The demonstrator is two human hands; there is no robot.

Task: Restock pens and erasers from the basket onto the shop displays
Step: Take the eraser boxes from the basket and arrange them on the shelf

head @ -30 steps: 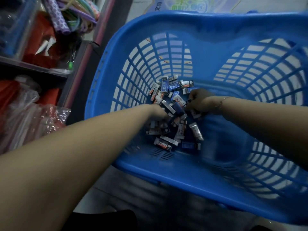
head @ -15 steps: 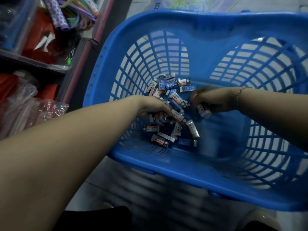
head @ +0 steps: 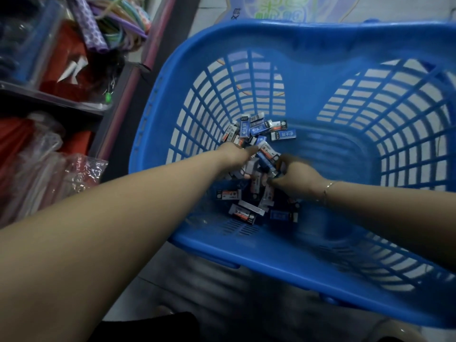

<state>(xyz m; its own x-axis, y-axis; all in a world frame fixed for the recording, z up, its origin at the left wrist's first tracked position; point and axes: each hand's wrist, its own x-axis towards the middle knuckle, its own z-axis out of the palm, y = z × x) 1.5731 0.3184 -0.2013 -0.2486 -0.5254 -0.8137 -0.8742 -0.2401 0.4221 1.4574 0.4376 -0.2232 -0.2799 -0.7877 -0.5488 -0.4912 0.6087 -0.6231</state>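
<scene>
Two hands work inside the blue basket [head: 283,40], gathering erasers [head: 261,129] heaped on its floor. I judge this the pick-up step; next comes lifting handfuls toward the displays. My left hand [head: 235,154] reaches into the heap, fingers blurred, grip unclear. My right hand [head: 293,177] curls around several erasers.

Bright blue plastic lattice basket [head: 308,257], blue-and-white and black-and-red sleeved erasers [head: 256,129] inside; red packets [head: 71,58] far left.
</scene>
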